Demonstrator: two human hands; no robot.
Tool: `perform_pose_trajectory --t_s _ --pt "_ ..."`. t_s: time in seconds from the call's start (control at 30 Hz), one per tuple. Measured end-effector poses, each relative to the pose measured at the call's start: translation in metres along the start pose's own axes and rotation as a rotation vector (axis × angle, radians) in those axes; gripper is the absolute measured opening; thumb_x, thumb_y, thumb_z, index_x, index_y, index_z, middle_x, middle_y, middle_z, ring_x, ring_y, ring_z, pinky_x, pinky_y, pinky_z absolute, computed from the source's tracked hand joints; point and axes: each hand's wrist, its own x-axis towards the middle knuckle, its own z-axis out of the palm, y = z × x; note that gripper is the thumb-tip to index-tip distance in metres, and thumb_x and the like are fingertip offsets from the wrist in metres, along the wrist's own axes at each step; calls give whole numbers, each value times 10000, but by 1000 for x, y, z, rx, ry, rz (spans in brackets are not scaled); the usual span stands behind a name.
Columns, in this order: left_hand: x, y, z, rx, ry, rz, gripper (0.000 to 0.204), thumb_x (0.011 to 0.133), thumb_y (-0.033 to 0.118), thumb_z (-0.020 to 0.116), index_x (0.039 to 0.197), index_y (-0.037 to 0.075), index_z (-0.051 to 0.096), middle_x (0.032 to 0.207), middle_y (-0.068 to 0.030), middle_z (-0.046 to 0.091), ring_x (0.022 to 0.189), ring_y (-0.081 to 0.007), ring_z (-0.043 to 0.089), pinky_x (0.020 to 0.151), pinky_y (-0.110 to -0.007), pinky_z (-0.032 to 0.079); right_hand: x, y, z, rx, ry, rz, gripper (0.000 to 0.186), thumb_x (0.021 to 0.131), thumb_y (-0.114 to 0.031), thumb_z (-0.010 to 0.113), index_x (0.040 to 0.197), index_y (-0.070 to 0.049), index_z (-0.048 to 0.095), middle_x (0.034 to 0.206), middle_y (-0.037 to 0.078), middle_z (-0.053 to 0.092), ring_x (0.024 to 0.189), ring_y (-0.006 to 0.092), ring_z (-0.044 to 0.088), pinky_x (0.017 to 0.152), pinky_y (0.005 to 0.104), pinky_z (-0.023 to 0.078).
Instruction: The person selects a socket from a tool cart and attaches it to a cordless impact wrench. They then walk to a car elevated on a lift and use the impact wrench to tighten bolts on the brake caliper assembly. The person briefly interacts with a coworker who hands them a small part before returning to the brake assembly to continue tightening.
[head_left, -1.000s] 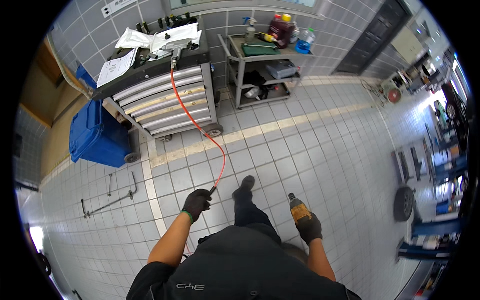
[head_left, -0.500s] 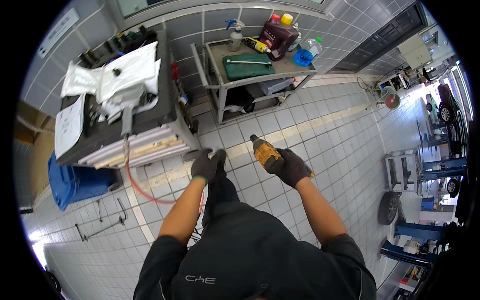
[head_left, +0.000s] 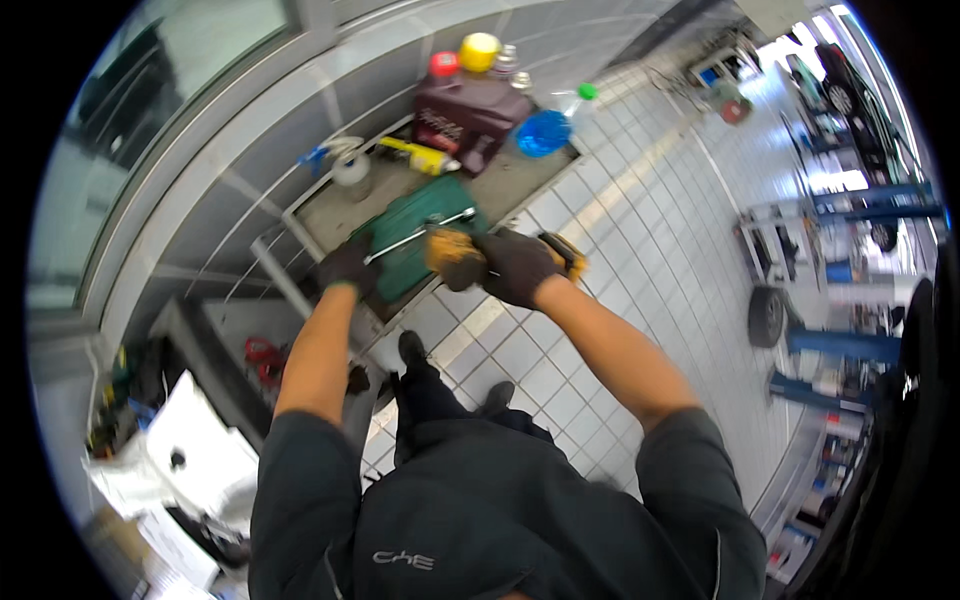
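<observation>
My right hand (head_left: 518,268), in a dark glove, is closed round the grip of a yellow and black cordless impact driver (head_left: 456,258). The driver is over the right part of a green case (head_left: 408,268), which lies on the top of a metal cart (head_left: 320,212). Along the case lies a long thin silver bar tool (head_left: 415,240). My gloved left hand (head_left: 350,266) is at the case's left end, by the near end of the bar. Motion blurs its fingers, so whether they grip the bar or the case does not show.
On the cart stand a spray bottle (head_left: 350,172), a yellow can (head_left: 425,158), a dark red jug (head_left: 470,118) and a bottle of blue liquid (head_left: 545,132). A workbench with white sheets (head_left: 195,450) is at lower left. A loose wheel (head_left: 767,316) stands on the tiled floor at right.
I have turned and stepped to the cart, which is now close in front of me. My left hand has reached the green case. The impact driver has come over the case, still in my right hand.
</observation>
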Motion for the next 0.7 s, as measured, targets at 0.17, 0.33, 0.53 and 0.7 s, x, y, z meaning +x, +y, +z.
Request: perform_pose_trajectory --t_s 0.17,0.33,0.53,0.7 --pt "-28 26 49 -297 31 108 463 962 492 660 1245 129 713 1176 -205 754 1076 -446 719 900 -566 569 146 24 44 -196 -63 -144 258 875 -192 660 1055 -56 786 1162 239 760 1051 415 745 835 541 597" --pt "-103 75 32 -295 290 119 418 941 441 730 1082 50 680 927 -219 715 857 -483 701 728 -574 539 199 8 83 -208 -149 -148 409 860 -183 769 1267 -145 762 1235 178 741 1199 398 702 973 514 578" --pt "-135 140 -32 -414 138 151 288 905 269 715 1022 9 678 876 -229 688 803 -457 676 722 -529 518 148 69 63 142 -89 -216 558 931 -396 694 1451 -197 649 1435 174 634 1272 421 635 1060 521 524" --pt "-101 275 -55 -853 -80 78 258 1032 232 697 1085 -18 734 949 -91 761 862 -198 653 809 -386 530 3 203 -38 618 -126 -389 550 952 -522 690 1350 -143 719 1134 183 763 1107 375 714 969 482 543"
